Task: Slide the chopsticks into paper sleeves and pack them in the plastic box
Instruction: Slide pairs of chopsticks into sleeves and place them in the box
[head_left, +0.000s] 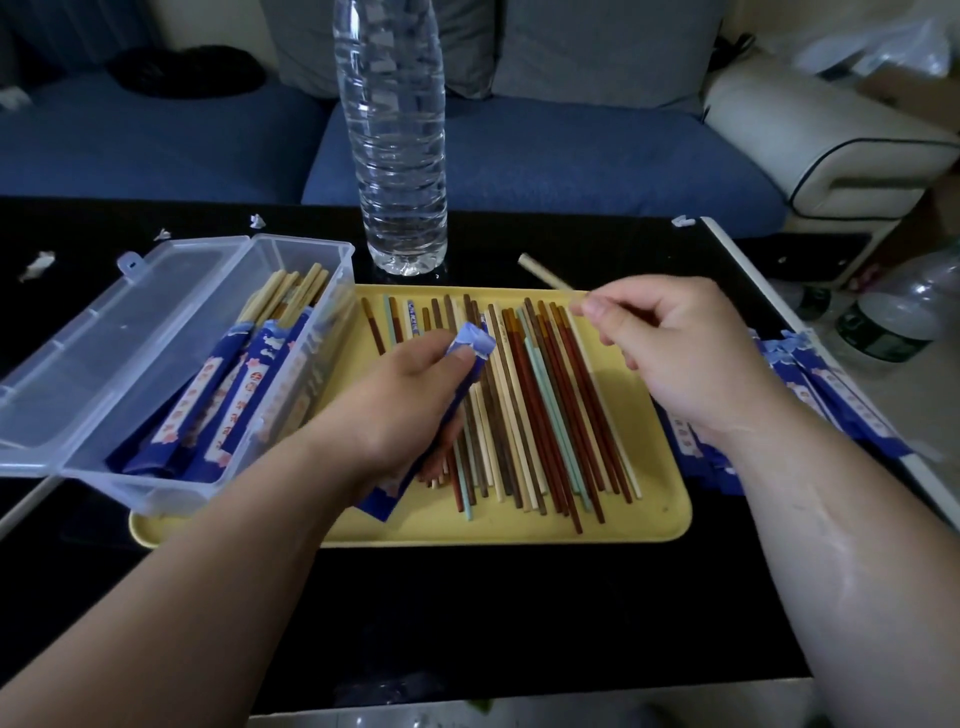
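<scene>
With left hand (410, 395) gripping a blue paper sleeve (470, 345) over the yellow tray (670, 499), right hand (675, 353) pinching one pale chopstick (543, 273) beside the open plastic box (208, 364): risk of tearing the sleeve mouth through misaligned insertion.

Box (156, 332) clear glossy plastic — sleeves (244, 395) printed paper — chopsticks (524, 415) probably matt wood.

Yellow tray (660, 499); blue-and-white patterned sleeves (470, 345) — brown, red, mint, cream chopsticks (524, 410); black table (467, 623).
</scene>
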